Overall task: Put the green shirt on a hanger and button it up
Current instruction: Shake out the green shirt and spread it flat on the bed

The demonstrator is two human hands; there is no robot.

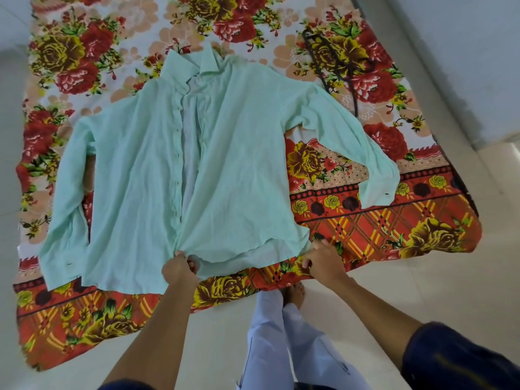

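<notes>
The pale green shirt (225,153) lies face up and unbuttoned on a floral bedsheet (365,220), collar far from me, both sleeves spread out. My left hand (180,268) pinches the bottom hem near the front opening. My right hand (323,258) grips the hem at the shirt's right corner. A dark hanger (329,63) lies on the sheet beyond the right sleeve, apart from the shirt.
The sheet is spread over a pale tiled floor (422,291). My legs in light trousers (281,333) and a bare foot (295,294) stand at the sheet's near edge. A wall (464,52) runs along the right.
</notes>
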